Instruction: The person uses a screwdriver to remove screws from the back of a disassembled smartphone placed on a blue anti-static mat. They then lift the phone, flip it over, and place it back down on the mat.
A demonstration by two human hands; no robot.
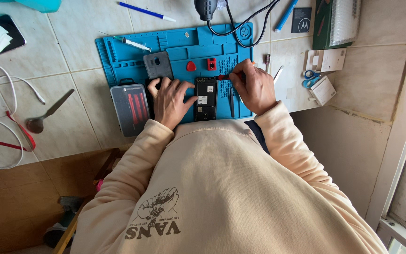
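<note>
Opened phone point(206, 99) lies on the blue mat point(118, 61) on the worktop; left hand point(170, 99) rests flat beside it, fingers spread, right hand point(254, 87) pinching a small red-tipped tool point(221, 77).

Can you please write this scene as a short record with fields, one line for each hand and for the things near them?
surface: blue rectangular silicone work mat on pale tiled table
left hand: left hand rests flat on the mat, thumb touching the opened black phone
right hand: right hand pinches a thin red-tipped tool at the phone's top edge
beside left hand: clear plastic box of red tools; grey phone back cover
beside right hand: blue-handled scissors
</note>
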